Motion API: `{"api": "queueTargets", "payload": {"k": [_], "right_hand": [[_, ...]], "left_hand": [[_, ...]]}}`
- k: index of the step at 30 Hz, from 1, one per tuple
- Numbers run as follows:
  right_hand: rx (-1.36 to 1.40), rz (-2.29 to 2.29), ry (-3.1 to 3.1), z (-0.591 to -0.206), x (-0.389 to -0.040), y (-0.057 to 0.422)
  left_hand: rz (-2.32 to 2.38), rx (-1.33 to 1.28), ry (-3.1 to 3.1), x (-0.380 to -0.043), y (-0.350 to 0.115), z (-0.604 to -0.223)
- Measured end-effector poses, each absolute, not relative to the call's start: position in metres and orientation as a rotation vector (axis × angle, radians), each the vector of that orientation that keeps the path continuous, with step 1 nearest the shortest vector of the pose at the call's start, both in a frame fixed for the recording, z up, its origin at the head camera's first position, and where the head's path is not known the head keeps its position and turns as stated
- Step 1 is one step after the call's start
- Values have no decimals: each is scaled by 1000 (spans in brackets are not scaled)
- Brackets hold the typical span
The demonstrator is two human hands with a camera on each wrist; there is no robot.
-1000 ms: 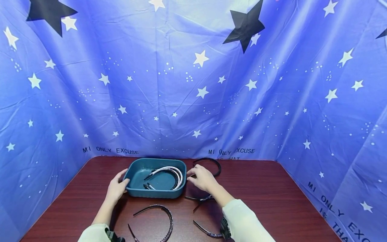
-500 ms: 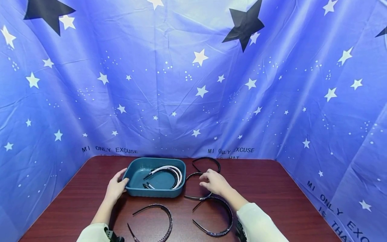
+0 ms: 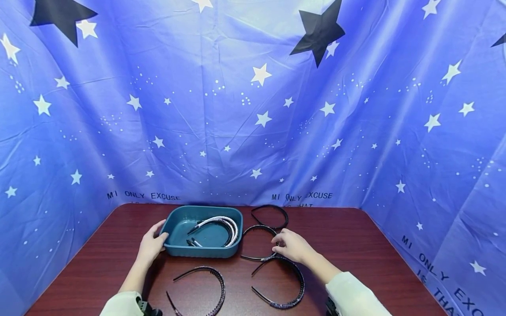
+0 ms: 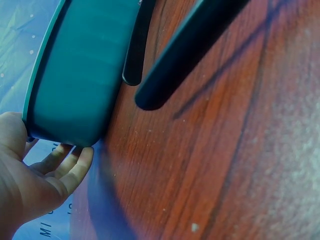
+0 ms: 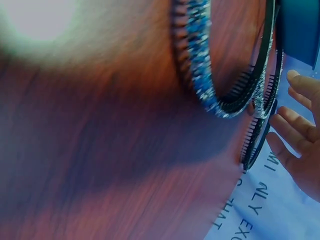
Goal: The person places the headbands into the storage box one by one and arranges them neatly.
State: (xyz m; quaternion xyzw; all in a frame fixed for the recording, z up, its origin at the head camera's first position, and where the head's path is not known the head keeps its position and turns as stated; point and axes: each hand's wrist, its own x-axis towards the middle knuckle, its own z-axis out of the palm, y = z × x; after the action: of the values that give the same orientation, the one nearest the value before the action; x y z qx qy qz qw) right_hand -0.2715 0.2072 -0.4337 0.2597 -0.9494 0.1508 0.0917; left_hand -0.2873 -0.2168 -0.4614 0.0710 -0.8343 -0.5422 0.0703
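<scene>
My left hand (image 3: 149, 246) holds the left end of a blue-green plastic bin (image 3: 203, 252), with thumb and fingers at its rim and end wall. Inside the bin lie white and black toothed headbands (image 3: 233, 226). To the right of the bin, my right hand (image 3: 294, 246) is at the curved side of a black headband (image 3: 253, 258) on the table, its fingers loosely bent. The right wrist view shows those fingers spread, with nothing between them. Nearer to me lies a glittery headband (image 3: 302, 285), which looks blue and silver in the right wrist view.
Another black headband (image 3: 285, 215) lies at the table's back edge. A glittery dark headband (image 3: 222, 285) rests in front of the bin, its tips pointing left. Behind the reddish-brown table (image 3: 348, 245) hangs a blue cloth (image 3: 221, 114) with stars.
My right hand has drawn back from the bin's right end, moving right and towards me to the middle headband. The left hand and the bin stay in place.
</scene>
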Motion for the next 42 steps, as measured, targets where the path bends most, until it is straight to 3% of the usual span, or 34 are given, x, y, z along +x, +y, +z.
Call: {"api": "queueTargets", "payload": {"k": [15,42], "right_hand": [[787,475,-2877,-438,-252,239],[703,735,-3018,-450,-236,255]], "left_hand": [[-1637,220,-2504,-289,-216,-461],[-1621,211,-2508,-288,-217,-462]]}}
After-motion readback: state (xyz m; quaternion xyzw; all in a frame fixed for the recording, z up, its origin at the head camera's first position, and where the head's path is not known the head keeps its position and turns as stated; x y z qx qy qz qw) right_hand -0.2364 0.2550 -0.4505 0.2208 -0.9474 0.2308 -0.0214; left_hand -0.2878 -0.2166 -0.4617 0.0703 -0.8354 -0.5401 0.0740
